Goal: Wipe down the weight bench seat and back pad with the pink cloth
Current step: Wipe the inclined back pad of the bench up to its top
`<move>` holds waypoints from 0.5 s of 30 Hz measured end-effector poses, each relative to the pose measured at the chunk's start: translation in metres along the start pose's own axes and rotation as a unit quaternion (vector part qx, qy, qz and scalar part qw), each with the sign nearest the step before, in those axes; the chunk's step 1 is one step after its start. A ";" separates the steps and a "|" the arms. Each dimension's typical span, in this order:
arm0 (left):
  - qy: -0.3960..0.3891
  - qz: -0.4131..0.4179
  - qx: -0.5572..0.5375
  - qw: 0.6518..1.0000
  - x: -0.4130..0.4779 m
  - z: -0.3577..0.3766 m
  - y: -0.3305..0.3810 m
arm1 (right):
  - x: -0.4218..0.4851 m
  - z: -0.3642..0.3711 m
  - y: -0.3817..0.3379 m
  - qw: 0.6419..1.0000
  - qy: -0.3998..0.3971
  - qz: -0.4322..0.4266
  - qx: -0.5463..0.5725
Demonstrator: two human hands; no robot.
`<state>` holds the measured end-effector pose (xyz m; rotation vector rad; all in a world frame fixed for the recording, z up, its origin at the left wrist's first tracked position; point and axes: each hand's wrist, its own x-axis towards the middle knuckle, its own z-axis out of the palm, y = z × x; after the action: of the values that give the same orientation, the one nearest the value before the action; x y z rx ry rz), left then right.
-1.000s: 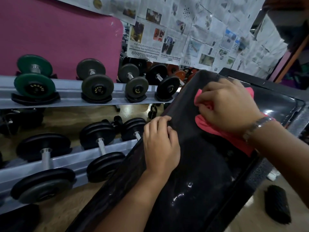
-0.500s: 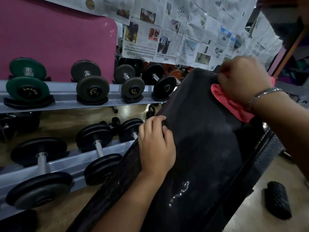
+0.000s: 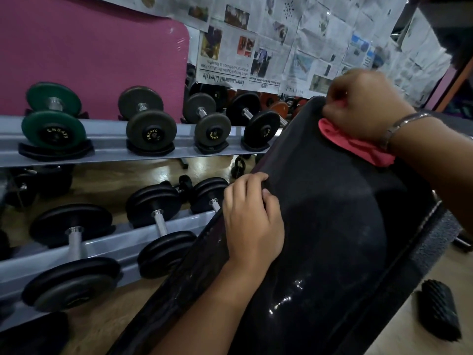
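Observation:
The black back pad [image 3: 332, 213] of the weight bench slopes up from the lower middle to the upper right. My right hand [image 3: 363, 103], a metal bracelet on its wrist, presses the bunched pink cloth [image 3: 353, 146] against the pad's top end; most of the cloth is hidden under the hand. My left hand [image 3: 252, 221] rests on the pad's left edge halfway up, fingers curled over the rim. The seat is out of view.
A grey two-tier dumbbell rack [image 3: 107, 147] stands close on the left, holding a green dumbbell [image 3: 52, 116] and several black ones. Behind it hang a pink mat [image 3: 89, 52] and newspaper-covered wall [image 3: 294, 34]. A black ribbed roller [image 3: 439, 311] lies on the floor at lower right.
My right hand has slid the pink cloth up the pad from its upper middle to the top end. My left hand has stayed on the left edge.

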<state>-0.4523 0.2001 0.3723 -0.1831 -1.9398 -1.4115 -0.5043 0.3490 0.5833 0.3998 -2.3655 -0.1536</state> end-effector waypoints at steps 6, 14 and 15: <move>-0.002 0.001 0.002 1.000 0.001 -0.001 0.001 | 0.012 0.004 -0.007 0.999 -0.024 -0.042 0.004; 0.004 0.005 0.003 1.000 0.002 0.000 0.001 | 0.020 0.016 -0.019 0.999 -0.026 -0.017 -0.041; 0.008 0.006 0.003 1.000 0.002 0.000 0.001 | 0.017 0.016 -0.023 0.998 -0.045 -0.035 -0.018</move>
<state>-0.4531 0.2002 0.3741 -0.1801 -1.9267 -1.3967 -0.5213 0.3218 0.5780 0.4682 -2.4354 -0.2515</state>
